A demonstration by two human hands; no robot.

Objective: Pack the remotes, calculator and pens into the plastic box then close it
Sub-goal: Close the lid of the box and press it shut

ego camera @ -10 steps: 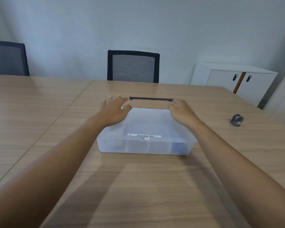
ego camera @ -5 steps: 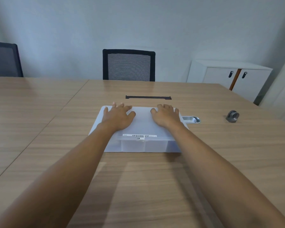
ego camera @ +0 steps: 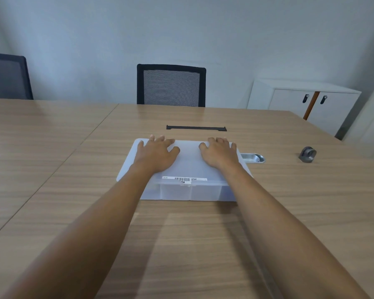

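The translucent plastic box (ego camera: 188, 192) sits in the middle of the wooden table, its lid (ego camera: 188, 160) lying flat on top. A barcode label runs along the lid's near edge. My left hand (ego camera: 157, 155) lies palm down on the lid's left half, fingers spread. My right hand (ego camera: 220, 155) lies palm down on the right half. Neither hand holds anything. The frosted plastic hides what is inside; no remotes, calculator or pens show.
A black cable slot (ego camera: 196, 127) is set in the table (ego camera: 181, 244) behind the box. A metal oval grommet (ego camera: 253, 158) lies just right of the lid. A small grey round object (ego camera: 307, 154) stands far right. Chairs (ego camera: 171, 85) and a white cabinet (ego camera: 307, 100) stand beyond.
One second ago my hands were lowering the lid at the box's far edge. It has come down flat, and both palms have stayed on it over the last half second.
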